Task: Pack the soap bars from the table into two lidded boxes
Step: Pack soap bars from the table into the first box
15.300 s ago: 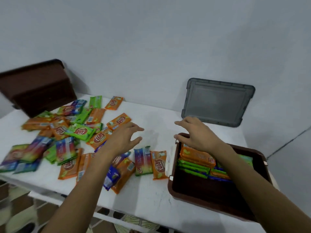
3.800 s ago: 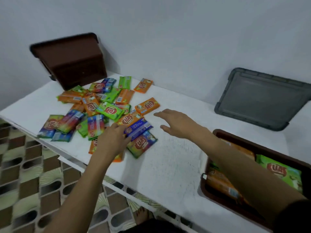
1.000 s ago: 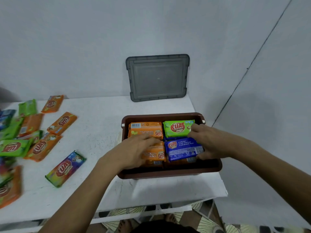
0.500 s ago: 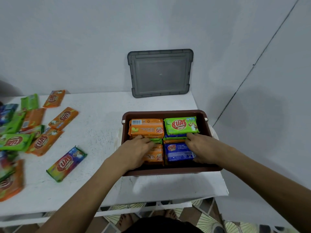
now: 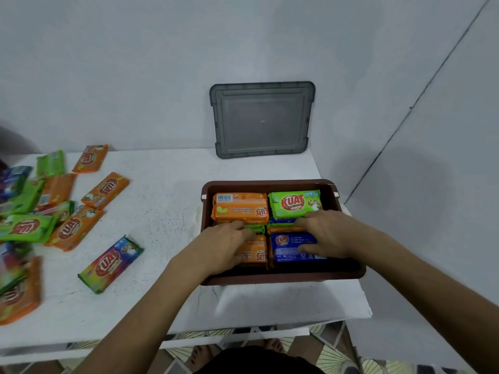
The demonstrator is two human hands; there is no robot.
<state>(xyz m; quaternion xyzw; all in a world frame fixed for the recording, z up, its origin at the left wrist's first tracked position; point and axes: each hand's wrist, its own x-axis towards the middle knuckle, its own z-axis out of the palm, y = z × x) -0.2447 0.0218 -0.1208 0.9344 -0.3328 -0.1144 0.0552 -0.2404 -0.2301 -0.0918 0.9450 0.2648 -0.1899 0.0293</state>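
- Soap bars are sitting in two places: four stacks are filling the brown box (image 5: 283, 278) near the right edge of the surface (image 5: 162, 201), and loose ones are lying scattered toward the left edge. A multicoloured bar (image 5: 110, 264) is lying nearest the box.
- Left hand (image 5: 221, 249) is reaching into the box, its fingers (image 5: 241, 230) curling over the far edge of the near orange bar (image 5: 255, 252).
- Right hand (image 5: 328, 236) is lying on the blue bar (image 5: 286, 249), fingers (image 5: 305, 221) spread and fairly flat, thumb pressing the wrapper.
- Grey lid (image 5: 262, 120) is leaning on the wall at the back edge, behind the box and apart from it.
- Each bar is looking stiff, blocky and light enough for one hand. The glossy film is probably making it slippery, so gripping across the long sides should be holding better than pinching the crimped ends.
- Far stacks, topped by an orange bar (image 5: 240, 209) and a green bar (image 5: 294, 203), are standing about level with the rim, so they are likely needing to sit flat before the lid goes on.
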